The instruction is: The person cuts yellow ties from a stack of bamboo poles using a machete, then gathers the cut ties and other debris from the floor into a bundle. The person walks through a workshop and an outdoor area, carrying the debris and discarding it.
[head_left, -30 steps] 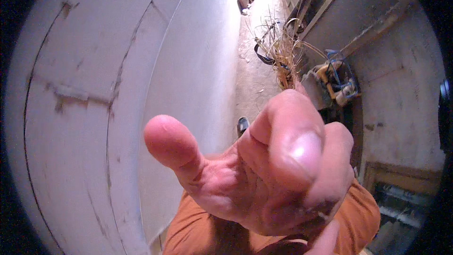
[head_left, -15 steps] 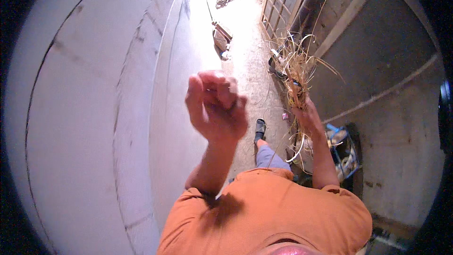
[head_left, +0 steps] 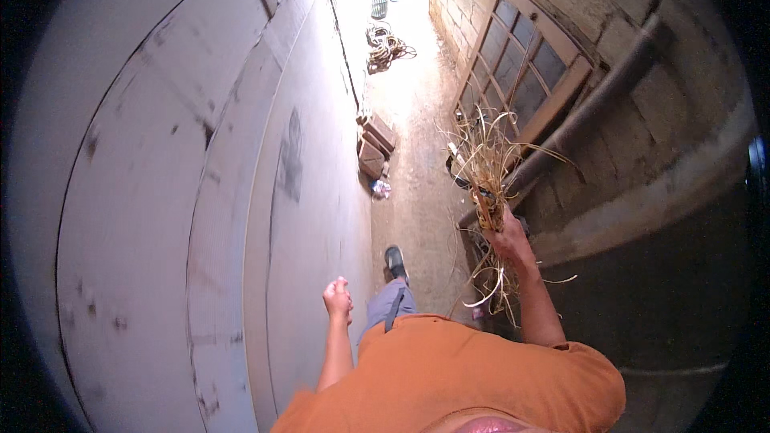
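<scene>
My right hand [head_left: 508,239] is closed round a bundle of dry, straw-coloured strips [head_left: 486,156], held out in front of me on the right. Loose ends fan out above the fist and trail below it. Down by my left side, close to the pale wall, my left hand [head_left: 338,299] has its fingers curled, and nothing shows in it. A dark curved thing [head_left: 458,175] appears just behind the bundle; its kind is unclear.
A narrow passage runs ahead between a pale wall [head_left: 277,144] and a block wall [head_left: 618,48]. A paned wooden frame [head_left: 525,84] leans on the right by a thick pipe [head_left: 593,124]. Brown blocks [head_left: 374,150], a coiled hose or rope [head_left: 387,46] and a basket [head_left: 379,6] line the left.
My left hand has dropped from in front of my chest to my side. The view has moved forward along the passage, with the blocks and paned frame now nearer. My right hand keeps the bundle.
</scene>
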A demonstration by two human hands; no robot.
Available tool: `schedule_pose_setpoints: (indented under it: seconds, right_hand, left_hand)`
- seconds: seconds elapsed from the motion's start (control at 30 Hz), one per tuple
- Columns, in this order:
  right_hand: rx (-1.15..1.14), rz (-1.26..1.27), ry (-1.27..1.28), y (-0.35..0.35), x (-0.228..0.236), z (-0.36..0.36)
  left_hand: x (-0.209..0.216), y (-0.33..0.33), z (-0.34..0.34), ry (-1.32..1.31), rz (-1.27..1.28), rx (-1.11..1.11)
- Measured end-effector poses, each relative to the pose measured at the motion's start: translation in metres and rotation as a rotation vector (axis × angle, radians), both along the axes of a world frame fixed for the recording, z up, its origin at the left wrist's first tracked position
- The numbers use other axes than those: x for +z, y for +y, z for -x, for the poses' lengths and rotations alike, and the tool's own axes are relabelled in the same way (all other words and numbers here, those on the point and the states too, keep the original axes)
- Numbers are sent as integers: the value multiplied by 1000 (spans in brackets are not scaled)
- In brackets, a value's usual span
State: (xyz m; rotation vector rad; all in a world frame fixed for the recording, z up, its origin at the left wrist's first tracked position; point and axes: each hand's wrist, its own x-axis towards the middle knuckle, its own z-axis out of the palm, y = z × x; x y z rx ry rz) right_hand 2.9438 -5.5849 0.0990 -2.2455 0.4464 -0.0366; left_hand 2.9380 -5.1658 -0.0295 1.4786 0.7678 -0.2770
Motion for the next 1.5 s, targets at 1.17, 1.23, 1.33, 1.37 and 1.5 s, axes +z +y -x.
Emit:
schedule_pose_setpoints:
  seconds: [1.17, 1.23, 1.33, 1.37, 1.5]
  right_hand:
    - [3, -10, 134, -404, -5, -1113]
    - [13, -44, 50, -423, -17, -1176]
    - [14, -41, 16, -452, -42, -1275]
    - [10, -31, 25, -461, -51, -1309]
    - [-49, -14, -11, -487, -25, -1434]
  left_hand:
    - [-213, -287, -947, 727, -153, 4]
    - [-211, -310, -1012, 749, -181, 40]
    - [-222, -348, -1123, 668, -153, -56]
    - [-235, -356, -1168, 665, -164, -132]
    - [-267, -422, -1408, 406, -101, -239]
